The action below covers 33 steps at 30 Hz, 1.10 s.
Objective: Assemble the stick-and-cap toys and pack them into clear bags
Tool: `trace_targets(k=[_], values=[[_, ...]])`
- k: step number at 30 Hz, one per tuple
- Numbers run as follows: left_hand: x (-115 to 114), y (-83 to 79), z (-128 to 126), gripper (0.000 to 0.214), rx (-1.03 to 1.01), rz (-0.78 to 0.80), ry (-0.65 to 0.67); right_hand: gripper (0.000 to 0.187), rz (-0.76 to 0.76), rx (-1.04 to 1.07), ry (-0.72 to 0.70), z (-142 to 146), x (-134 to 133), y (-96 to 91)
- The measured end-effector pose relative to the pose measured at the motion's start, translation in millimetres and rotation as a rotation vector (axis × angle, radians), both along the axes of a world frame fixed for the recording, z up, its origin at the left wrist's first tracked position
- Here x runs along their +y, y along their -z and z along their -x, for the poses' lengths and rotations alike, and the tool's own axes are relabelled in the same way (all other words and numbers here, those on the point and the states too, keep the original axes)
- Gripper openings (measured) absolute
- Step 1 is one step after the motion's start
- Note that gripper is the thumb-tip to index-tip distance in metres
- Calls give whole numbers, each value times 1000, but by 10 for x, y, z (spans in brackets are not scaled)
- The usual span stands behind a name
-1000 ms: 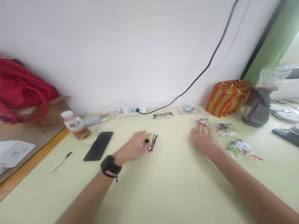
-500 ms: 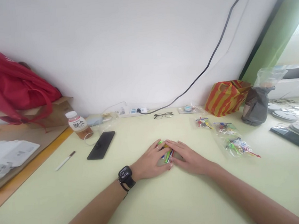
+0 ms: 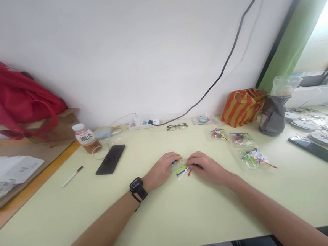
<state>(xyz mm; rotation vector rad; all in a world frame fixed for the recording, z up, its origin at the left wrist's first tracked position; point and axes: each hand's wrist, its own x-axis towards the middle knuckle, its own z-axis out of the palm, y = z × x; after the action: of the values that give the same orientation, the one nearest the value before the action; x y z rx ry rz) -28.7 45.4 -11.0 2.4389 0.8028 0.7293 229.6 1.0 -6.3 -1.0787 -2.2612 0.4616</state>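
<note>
Between my hands lies a small pile of coloured plastic arrows (image 3: 182, 171), with green, blue, white and red ones showing. My left hand (image 3: 160, 172) wears a ring, and a black watch (image 3: 138, 188) sits on its wrist. Its fingers curl over small coloured pieces, blue and orange-yellow, at the pile's far left. From the other side my right hand (image 3: 208, 167) is closed with bent fingers on the ends of several arrows; a red arrow (image 3: 189, 172) sticks out below its fingertips. Part of the pile is hidden under my fingers.
Clear bags of similar coloured pieces (image 3: 256, 158) lie to the right, near a black phone (image 3: 317, 149). Glasses (image 3: 177, 127) rest by the wall. On the left are another phone (image 3: 110, 159), a bottle (image 3: 86, 139) and a pen-like stick (image 3: 72, 176). A striped bag (image 3: 241, 108) stands behind.
My hands have drawn apart from their touching, cupped position around the pieces. Fingers now curl more, and the arrows lie more spread out between them. The view has shifted slightly.
</note>
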Motion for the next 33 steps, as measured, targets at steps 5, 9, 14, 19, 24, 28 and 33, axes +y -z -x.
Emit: trace_targets(k=[5,9,14,19,24,28,33], values=[[12,-43,-10,43,-54,-11,-13,22,-3,22,29,19,14,28],[-38,-100,-34,27,-77,-10,-20,14,-14,30,54,36,11,54],[-71,-126,-49,16,-80,-37,-6,10,-26,-7,60,45,27,88],[-65,-110,-33,24,-64,-62,-51,14,-36,-13,64,25,55,111],[-87,-152,-37,17,-50,-81,-29,18,-51,-7,59,13,42,73],[-95,-171,-44,15,-77,-78,-44,19,-32,26,22,4,-15,-26],[-76,-136,-29,16,-112,-25,-66,20,3,42,1,-29,-61,-114]])
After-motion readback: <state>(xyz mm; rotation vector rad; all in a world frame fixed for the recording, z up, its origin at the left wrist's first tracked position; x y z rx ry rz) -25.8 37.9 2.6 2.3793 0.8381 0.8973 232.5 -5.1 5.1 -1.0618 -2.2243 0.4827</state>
